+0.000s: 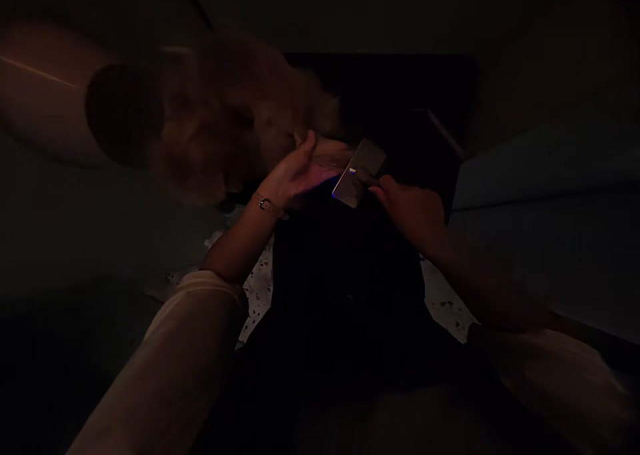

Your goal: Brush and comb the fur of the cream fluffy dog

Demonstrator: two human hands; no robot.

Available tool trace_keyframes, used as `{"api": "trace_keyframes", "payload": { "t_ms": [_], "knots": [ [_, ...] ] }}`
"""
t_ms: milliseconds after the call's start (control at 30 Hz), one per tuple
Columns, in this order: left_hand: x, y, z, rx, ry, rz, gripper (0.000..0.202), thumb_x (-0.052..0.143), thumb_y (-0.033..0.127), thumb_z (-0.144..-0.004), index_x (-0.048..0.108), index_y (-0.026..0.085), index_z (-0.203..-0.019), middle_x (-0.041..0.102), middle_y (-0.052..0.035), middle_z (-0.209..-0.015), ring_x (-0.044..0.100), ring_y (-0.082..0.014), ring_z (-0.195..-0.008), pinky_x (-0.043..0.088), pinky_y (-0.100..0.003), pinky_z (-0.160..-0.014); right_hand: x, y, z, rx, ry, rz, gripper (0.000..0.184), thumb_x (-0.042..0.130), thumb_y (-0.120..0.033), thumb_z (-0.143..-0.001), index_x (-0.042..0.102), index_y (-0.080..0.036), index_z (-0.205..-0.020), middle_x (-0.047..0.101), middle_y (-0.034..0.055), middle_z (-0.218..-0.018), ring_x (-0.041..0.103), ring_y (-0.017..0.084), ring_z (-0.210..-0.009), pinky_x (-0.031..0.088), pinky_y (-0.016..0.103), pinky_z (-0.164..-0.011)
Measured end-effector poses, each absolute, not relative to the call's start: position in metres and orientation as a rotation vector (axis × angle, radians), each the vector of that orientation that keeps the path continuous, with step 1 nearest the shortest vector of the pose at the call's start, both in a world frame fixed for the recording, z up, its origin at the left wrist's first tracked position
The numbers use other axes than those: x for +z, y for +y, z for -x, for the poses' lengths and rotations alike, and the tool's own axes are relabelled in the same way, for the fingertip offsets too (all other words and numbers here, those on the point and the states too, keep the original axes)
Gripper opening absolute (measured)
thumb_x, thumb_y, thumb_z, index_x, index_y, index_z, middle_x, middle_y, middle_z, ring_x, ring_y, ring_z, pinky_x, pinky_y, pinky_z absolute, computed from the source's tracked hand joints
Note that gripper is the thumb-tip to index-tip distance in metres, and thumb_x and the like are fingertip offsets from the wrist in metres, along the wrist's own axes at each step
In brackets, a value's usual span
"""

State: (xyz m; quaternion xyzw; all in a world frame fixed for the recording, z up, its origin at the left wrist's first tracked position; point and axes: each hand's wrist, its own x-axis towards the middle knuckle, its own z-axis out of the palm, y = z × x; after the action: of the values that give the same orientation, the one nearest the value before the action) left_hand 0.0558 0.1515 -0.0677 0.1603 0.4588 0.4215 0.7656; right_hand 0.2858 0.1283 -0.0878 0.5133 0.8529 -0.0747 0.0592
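Note:
The scene is very dim. My left hand [300, 173] lies palm-up under a lock of brown fur [327, 153], which runs out of a fluffy brown mass of long fur [235, 115], possibly an animal's coat. A thin bracelet [269, 205] circles my left wrist. My right hand [410, 208] grips a flat rectangular grey object [359, 173] with a shiny face and a blue glint. The object's edge lies against the lock of fur. My fingers hide part of the object, and darkness hides its exact kind.
Dark fabric [345, 288], probably over my lap, fills the space below my hands. White speckled cloth [257, 288] shows on both sides of it. A pale rounded shape [45, 101] stands at upper left, and a blue-grey surface [545, 175] lies at right.

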Motion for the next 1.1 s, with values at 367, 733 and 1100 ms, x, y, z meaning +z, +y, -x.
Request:
{"api": "trace_keyframes", "payload": {
  "t_ms": [367, 733, 1100],
  "knots": [
    [-0.038, 0.149, -0.047, 0.987, 1.089, -0.283, 0.061, 0.018, 0.046, -0.106, 0.063, 0.006, -0.098, 0.069, -0.0122, -0.099, 0.058, -0.0205, -0.121, 0.05, -0.026, -0.101, -0.102, 0.145, -0.347, -0.636, 2.678, -1.819, 0.061, 0.021, -0.053, -0.101, 0.063, -0.013, -0.119, 0.07, 0.0169, -0.096, 0.066, 0.025, -0.081, 0.044, 0.033, -0.066],
    [-0.058, 0.147, -0.05, 0.892, 1.017, -0.425, 0.061, 0.023, 0.055, -0.103, 0.065, 0.013, -0.113, 0.07, -0.0106, -0.102, 0.064, -0.0253, -0.11, 0.052, -0.039, -0.099, -0.08, 0.155, -0.269, -0.398, 2.761, -1.452, 0.047, 0.029, -0.051, -0.102, 0.062, -0.022, -0.118, 0.071, 0.0076, -0.091, 0.061, 0.018, -0.071, 0.025, 0.025, -0.057],
    [-0.082, 0.137, -0.069, 1.115, 1.124, -0.359, 0.054, 0.02, 0.042, -0.105, 0.064, 0.011, -0.103, 0.07, -0.0111, -0.109, 0.062, -0.0195, -0.115, 0.048, -0.032, -0.104, -0.093, 0.147, -0.344, -0.206, 2.542, -1.737, 0.058, 0.022, -0.059, -0.099, 0.065, -0.023, -0.114, 0.066, 0.0114, -0.075, 0.05, 0.017, -0.053, 0.023, 0.029, -0.055]
  ]
}}
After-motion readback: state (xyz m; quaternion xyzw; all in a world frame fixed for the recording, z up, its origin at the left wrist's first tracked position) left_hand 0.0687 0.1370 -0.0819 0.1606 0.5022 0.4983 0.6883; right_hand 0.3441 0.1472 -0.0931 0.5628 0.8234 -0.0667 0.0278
